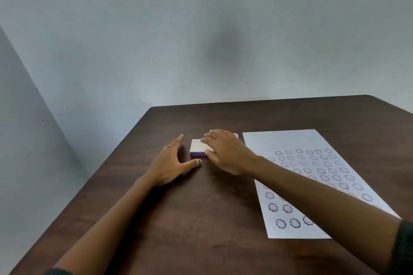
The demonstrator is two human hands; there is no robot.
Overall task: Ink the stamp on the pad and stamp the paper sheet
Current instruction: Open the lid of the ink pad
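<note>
A small ink pad (197,147) with a white lid and purple base lies shut on the dark wooden table (201,219). My right hand (225,152) lies over its right part, fingers on the lid and thumb at its near edge. My left hand (171,161) rests on the table just left of the pad, fingers spread, thumb near the pad's front corner. A white paper sheet (290,143) with several round smiley stamp marks lies to the right, partly under my right forearm. A purple piece (235,134) peeks out behind my right hand; I cannot tell whether it is the stamp.
The table's far edge runs close behind the pad, and its left edge slants down to the lower left. A pale grey wall stands behind.
</note>
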